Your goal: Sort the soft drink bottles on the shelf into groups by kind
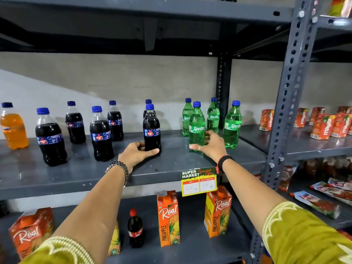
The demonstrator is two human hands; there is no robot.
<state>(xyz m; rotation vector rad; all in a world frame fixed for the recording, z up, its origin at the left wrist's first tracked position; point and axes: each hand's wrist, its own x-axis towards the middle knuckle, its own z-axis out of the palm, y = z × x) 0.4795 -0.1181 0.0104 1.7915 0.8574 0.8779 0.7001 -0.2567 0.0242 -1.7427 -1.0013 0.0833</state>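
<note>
On the grey shelf stand several dark cola bottles with blue caps. My left hand grips the base of one dark cola bottle, and another stands hidden right behind it. Further left are more cola bottles and one orange soda bottle at the far left. Several green Sprite bottles cluster at the right. My right hand is wrapped around the foot of the front Sprite bottle. Another Sprite bottle stands just right of that hand.
A price tag hangs from the shelf's front edge. Below stand Real juice cartons and a small red-capped cola bottle. A slotted steel upright bounds the shelf at right, with Maaza cartons beyond it.
</note>
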